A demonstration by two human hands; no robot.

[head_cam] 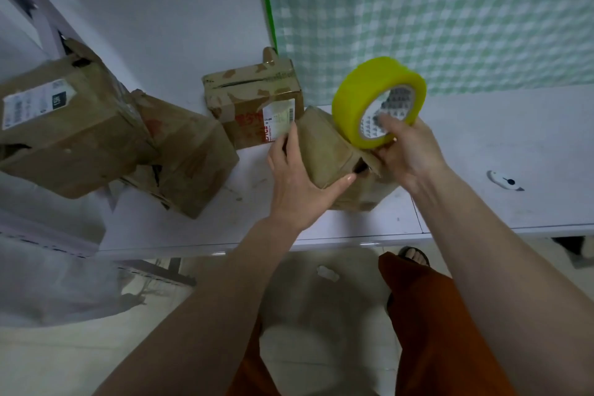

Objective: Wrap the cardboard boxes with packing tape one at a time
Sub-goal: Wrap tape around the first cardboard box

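Small box (328, 151) on worktop (482, 170), tilted, flap gaping on right. Left hand (295, 183) clamps it, thumb along front edge. Right hand (408, 151) has tape roll (379, 103) in firm grip, fingers through core, roll just above box. Looks like start of wrap; next, stick tape end down, pull across flap. Three more boxes (257, 103) wait to left.

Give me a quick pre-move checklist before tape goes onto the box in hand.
1. Box held steady: left hand grips the small box on the white table. Ok.
2. Tape in hand: right hand holds the yellow tape roll, fingers in its core. Ok.
3. Flap closed: a gap shows at the near corner. Not ok.
4. Free tape end found: cannot tell.
5. Other boxes clear of it: one touches. Not ok.
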